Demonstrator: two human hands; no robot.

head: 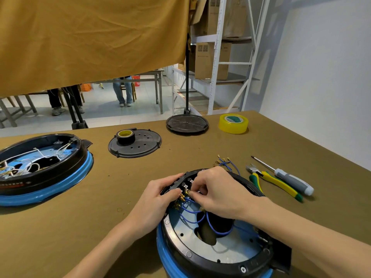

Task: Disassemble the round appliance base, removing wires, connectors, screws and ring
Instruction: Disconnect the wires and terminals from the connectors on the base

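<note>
Round black/blue base (210, 255) open-side up, blue wires (218, 227) inside

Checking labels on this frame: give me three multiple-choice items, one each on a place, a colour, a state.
1. Where is the black tape roll?
A on a black cover plate
B beside the pliers
C inside the left base

2. What colour are the wires in the near base?
A white
B blue
C red

3. What is the right hand doing?
A holding the screwdriver
B lying flat on the table
C pinching at a connector

A: it sits on the plate.
B: blue loops show.
C: fingertips meet at the brass terminals.
</note>
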